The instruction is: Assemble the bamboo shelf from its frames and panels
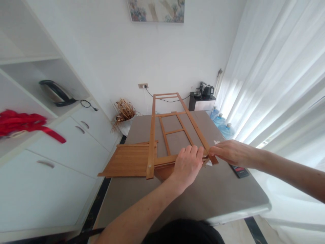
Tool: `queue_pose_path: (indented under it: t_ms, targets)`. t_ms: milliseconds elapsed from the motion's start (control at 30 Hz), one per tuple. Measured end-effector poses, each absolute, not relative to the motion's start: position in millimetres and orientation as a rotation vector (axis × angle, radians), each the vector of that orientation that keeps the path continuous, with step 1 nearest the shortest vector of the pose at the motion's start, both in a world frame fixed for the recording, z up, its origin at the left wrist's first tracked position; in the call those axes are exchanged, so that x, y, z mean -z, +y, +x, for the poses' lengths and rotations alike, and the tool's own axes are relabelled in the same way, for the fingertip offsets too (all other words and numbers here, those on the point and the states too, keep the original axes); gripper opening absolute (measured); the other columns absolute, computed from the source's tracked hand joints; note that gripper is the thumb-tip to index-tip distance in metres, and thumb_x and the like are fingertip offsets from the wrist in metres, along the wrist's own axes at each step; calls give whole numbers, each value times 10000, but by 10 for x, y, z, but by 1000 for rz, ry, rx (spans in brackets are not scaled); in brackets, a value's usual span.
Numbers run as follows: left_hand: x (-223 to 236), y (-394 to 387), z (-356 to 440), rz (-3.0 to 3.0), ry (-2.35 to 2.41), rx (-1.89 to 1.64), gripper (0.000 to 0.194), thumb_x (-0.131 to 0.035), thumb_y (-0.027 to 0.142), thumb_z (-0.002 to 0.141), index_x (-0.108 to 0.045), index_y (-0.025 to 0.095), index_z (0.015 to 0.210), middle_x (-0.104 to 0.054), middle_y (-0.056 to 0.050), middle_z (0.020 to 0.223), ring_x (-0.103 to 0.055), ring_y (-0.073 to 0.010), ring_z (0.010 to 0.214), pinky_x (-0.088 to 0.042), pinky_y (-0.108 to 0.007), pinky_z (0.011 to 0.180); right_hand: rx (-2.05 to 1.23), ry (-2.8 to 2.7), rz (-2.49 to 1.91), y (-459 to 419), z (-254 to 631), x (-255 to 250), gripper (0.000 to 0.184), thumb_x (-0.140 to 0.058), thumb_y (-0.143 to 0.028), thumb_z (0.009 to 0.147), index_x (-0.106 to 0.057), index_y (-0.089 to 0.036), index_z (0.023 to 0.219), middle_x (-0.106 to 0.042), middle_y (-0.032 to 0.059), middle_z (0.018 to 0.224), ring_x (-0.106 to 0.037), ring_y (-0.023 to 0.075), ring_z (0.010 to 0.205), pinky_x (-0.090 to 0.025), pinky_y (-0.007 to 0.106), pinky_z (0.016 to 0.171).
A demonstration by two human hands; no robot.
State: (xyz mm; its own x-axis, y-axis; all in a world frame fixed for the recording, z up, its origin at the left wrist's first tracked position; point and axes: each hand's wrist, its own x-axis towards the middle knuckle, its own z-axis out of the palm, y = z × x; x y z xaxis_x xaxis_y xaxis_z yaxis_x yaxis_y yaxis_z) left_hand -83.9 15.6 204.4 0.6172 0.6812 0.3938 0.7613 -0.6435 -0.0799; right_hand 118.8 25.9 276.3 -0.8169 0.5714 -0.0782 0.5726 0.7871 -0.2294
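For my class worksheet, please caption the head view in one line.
Left hand on the near crossbar of a wooden frame, right hand at its corner, over a grey table.

The back of the room is closed by a white wall (106, 44), on which a picture (157, 11) is hung. A black cord (149, 93) is plugged into the socket (143, 86). The left side is filled by a white cupboard (58, 189) with 3 visible handles (45, 164); a kettle (52, 93) and red ribbon (22, 122) are kept on its shelves. Dried stalks (124, 110) are bunched beside the grey table (215, 189). Daylight is let through sheer white curtains (274, 67), beside which 3 blue water bottles (226, 130) are stood, near a small cabinet (202, 104). The pale floor (233, 230) is crossed by a dark strip (255, 230).
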Motion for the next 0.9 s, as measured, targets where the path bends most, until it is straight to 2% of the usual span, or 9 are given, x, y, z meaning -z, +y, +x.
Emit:
queue_pose_path:
  t_ms: [233, 400, 500, 633, 733, 800, 900]
  targets:
    - [-2050, 131, -831, -2586, -1175, 487, 259, -558, 314, 850, -491, 178, 1061, -518, -39, 862, -507, -209, 805, -373, -342, 664, 420, 2914, 1086, 334, 1243, -2747, 234, -295, -310, 963, -490, -183, 939, -586, 14, 649, -490, 127, 524, -305, 247, 505]
    - [-2088, 135, -796, -2589, -1192, 460, 317, -582, 332, 834, -479, 184, 1094, -525, -41, 885, -510, -208, 824, -375, -340, 675, 504, 2890, 1223, 355, 1270, -2749, 200, -380, -335, 928, -511, -192, 879, -600, 6, 623, -512, 129, 513, -314, 237, 482]
    - [-2122, 142, -759, -2607, -1240, 424, 338, -596, 329, 825, -472, 204, 1113, -536, -49, 914, -513, -210, 850, -382, -341, 692, 686, 2860, 1376, 382, 1314, -2741, 191, -432, -334, 889, -548, -201, 816, -636, 5, 636, -557, 135, 552, -376, 240, 515]
    - [-2151, 148, -689, -2612, -1316, 396, 310, -558, 334, 838, -494, 207, 1114, -548, -57, 914, -508, -216, 864, -386, -349, 704, 1085, 2770, 1573, 503, 1369, -2715, 220, -443, -365, 850, -577, -205, 783, -639, -11, 625, -594, 139, 572, -455, 254, 555]
    - [-2161, 156, -624, -2601, -1361, 412, 327, -526, 350, 837, -521, 197, 1125, -554, -58, 895, -501, -223, 862, -385, -359, 707, 1274, 2718, 1508, 640, 1379, -2720, 199, -427, -313, 829, -577, -203, 758, -633, -10, 633, -594, 138, 578, -467, 247, 543]
    - [-2163, 167, -575, -2599, -1395, 439, 324, -503, 347, 840, -536, 199, 1127, -563, -56, 898, -500, -221, 863, -384, -359, 717, 1251, 2733, 1346, 730, 1379, -2746, 188, -408, -254, 824, -587, -204, 800, -640, -7, 652, -593, 137, 595, -454, 238, 541]
    - [-2155, 181, -492, -2589, -1465, 513, 265, -422, 305, 891, -568, 218, 1094, -592, -46, 902, -508, -203, 856, -379, -348, 741, 956, 2867, 1176, 831, 1374, -2800, 227, -405, -207, 836, -556, -203, 1005, -654, 4, 698, -595, 146, 643, -420, 239, 570]
